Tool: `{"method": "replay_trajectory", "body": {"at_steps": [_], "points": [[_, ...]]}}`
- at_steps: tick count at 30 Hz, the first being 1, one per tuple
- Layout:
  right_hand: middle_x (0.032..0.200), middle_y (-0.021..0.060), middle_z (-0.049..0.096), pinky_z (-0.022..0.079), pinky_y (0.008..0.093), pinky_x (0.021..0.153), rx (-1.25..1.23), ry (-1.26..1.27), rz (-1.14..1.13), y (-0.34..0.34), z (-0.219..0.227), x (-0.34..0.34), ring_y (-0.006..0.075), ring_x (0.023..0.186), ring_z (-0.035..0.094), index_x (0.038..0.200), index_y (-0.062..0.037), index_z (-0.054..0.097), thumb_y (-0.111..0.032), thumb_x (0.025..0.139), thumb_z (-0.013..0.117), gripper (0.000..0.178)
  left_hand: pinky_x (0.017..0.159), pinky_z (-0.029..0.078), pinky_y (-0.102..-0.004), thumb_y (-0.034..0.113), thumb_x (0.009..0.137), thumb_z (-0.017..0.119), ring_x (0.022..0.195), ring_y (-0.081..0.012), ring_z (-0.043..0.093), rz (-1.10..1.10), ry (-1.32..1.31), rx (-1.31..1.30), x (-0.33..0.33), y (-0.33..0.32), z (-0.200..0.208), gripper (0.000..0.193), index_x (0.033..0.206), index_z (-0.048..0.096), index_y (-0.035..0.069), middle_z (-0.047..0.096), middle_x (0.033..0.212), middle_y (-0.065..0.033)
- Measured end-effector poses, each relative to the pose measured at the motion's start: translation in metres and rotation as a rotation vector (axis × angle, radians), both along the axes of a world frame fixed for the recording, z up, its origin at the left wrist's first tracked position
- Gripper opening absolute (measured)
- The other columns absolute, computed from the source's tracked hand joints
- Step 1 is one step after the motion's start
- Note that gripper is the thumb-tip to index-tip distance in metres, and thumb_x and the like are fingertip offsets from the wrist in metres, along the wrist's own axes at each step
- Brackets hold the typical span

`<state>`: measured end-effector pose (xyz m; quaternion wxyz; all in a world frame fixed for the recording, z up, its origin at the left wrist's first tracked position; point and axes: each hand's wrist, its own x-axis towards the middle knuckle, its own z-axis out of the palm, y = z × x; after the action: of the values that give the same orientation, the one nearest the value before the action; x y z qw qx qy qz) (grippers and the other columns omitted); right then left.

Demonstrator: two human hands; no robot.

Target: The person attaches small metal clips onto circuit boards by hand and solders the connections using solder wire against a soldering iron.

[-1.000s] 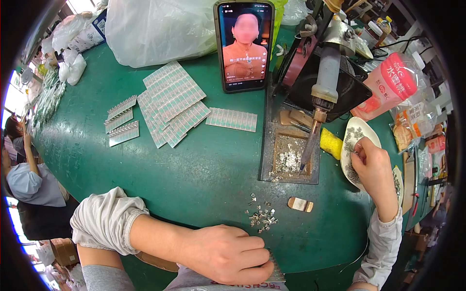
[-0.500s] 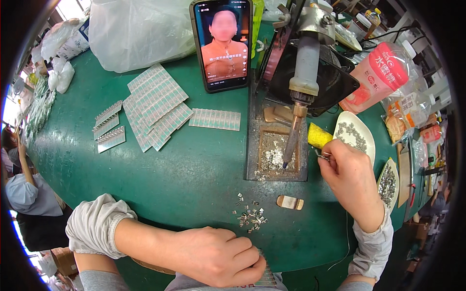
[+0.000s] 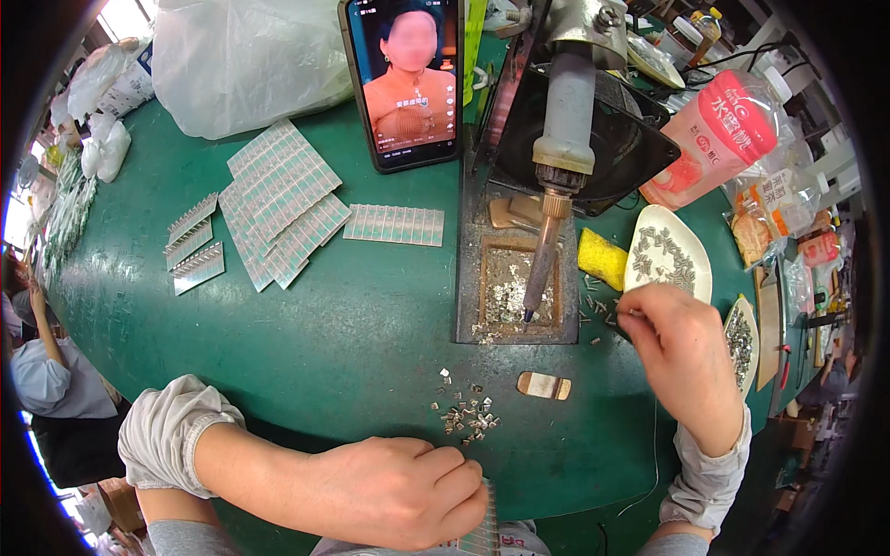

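Head view: metal pins (image 3: 601, 308) now lie scattered toward the green table's (image 3: 352, 371) right edge; right hand (image 3: 681, 357) curls beside them, contents unclear; left hand (image 3: 399, 491) grips a toothed strip (image 3: 481, 525), near edge.

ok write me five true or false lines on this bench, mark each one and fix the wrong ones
1. The left hand holds a circuit-board strip. True.
2. The soldering iron points down at a square tray with silvery crumbs in it. True.
3. The right hand grips the soldering iron. False: it is low over the table, near loose metal pins.
4. The yellow sponge lies inside the white dish. False: it is on the table, to the dish's left.
5. The smartphone lies face down. False: it is propped up, its lit screen showing.
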<state>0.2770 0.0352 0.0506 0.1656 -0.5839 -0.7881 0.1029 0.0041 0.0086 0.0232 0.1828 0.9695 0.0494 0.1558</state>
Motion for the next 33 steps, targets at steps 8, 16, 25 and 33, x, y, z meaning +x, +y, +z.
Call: {"method": "replay_trajectory", "body": {"at_steps": [8,16,25,33], "points": [[0.073,0.0124,0.054,0.048,0.0401,0.058,-0.07,-0.169,0.123,-0.016,-0.008,-0.009,0.0315,0.067,0.059,0.09,-0.0026,0.057,-0.005,0.074,0.067,0.019,0.056,0.054,-0.0217,0.01,0.069,0.064,0.067,-0.0166,0.065,0.149,-0.165,0.103,0.006,0.018,0.001,0.018,0.085,0.063,0.003,0.065,0.088,-0.0121],[0.072,0.0114,0.052,0.049,0.0382,0.056,-0.035,-0.37,0.177,-0.012,-0.01,-0.018,0.029,0.067,0.059,0.083,-0.0032,0.054,-0.001,0.07,0.065,0.018,0.056,0.054,-0.0228,0.009,0.069,0.065,0.073,-0.0187,0.067,0.241,-0.345,0.141,0.016,0.032,-0.016,0.018,0.085,0.065,0.002,0.065,0.091,-0.0142],[0.073,0.008,0.059,0.048,0.0283,0.051,-0.312,0.299,0.207,0.0,0.004,-0.039,0.0167,0.06,0.061,0.084,-0.0015,0.059,-0.001,0.073,0.07,0.015,0.059,0.057,-0.0259,0.005,0.07,0.067,0.073,-0.0223,0.068,0.259,-0.455,0.176,0.012,0.039,-0.025,0.013,0.08,0.064,0.0,0.066,0.089,-0.0166],[0.08,-0.0018,0.062,0.044,0.0164,0.06,-0.944,0.978,0.025,0.006,-0.015,-0.031,0.0021,0.073,0.055,0.091,-0.0007,0.064,-0.004,0.084,0.069,0.01,0.061,0.058,-0.0286,0.002,0.069,0.068,0.074,-0.0246,0.069,0.269,-0.531,0.221,0.015,0.041,-0.024,0.01,0.076,0.063,-0.001,0.067,0.085,-0.0183]]}}
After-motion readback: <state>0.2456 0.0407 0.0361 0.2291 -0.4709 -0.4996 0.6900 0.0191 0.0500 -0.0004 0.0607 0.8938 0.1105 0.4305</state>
